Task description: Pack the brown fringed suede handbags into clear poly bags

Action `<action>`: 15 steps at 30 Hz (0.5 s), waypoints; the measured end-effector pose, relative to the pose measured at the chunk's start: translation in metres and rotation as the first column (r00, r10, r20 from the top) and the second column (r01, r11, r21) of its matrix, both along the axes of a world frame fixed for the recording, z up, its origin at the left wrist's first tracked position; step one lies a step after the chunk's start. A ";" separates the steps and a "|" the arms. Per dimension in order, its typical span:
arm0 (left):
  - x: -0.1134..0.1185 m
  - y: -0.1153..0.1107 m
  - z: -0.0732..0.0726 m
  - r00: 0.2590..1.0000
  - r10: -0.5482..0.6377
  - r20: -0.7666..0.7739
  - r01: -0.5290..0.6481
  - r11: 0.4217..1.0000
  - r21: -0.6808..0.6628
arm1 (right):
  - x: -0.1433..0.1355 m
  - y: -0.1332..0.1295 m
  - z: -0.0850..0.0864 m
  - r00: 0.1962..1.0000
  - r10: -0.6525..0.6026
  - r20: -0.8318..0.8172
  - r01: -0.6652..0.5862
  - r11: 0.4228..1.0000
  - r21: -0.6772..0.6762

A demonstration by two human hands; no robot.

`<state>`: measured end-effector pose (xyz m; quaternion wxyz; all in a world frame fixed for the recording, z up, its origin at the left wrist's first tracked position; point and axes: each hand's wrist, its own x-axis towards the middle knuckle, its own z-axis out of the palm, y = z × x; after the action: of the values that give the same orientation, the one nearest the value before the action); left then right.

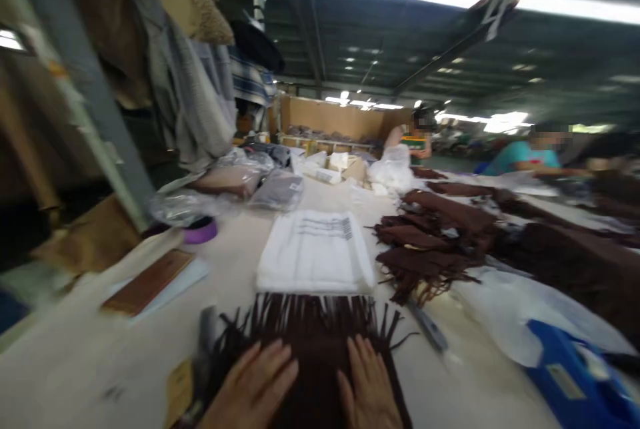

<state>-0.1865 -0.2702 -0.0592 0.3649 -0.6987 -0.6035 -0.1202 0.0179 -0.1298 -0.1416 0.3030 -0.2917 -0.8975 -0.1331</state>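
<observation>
A dark brown fringed cloth (320, 369) lies on the table at the bottom centre, its fringe pointing away from me. My left hand (257, 386) rests on its left part, fingers spread and holding nothing. On the right part my right hand (369, 386) lies flat with its fingers extended. Just beyond the fringe is a folded white cloth (313, 256) with grey stripes. More brown fringed cloths (435, 236) are piled to the right. Between that pile and my right hand lies a grey-handled tool (429, 328). A tan tag (180, 389) is left of my left hand.
A blue object (575, 376) and clear plastic (505, 309) sit at the right. On the left are a brown wallet-like item (147, 281), purple tape (201, 230) and bagged goods (277, 190). Garments hang at upper left. Two people (525, 156) (419, 139) are farther back.
</observation>
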 end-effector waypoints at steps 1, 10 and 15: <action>-0.019 -0.015 0.010 0.989 0.071 0.131 -0.066 0.997 -0.044 | 0.003 0.001 0.001 0.998 0.031 0.045 -0.031 0.999 0.009; -0.095 -0.056 0.013 0.925 0.239 0.297 -0.151 0.945 -0.291 | 0.015 0.017 -0.007 0.971 0.181 0.153 -0.201 0.971 0.128; -0.095 -0.044 0.017 0.926 0.273 0.262 -0.126 0.875 -0.468 | 0.008 0.009 0.013 0.964 0.230 0.131 -0.256 0.937 0.237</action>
<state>-0.2817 -0.3141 -0.0426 0.1042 -0.6674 -0.7355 -0.0525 0.0256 -0.1205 -0.1285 0.3056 -0.1302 -0.9167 -0.2222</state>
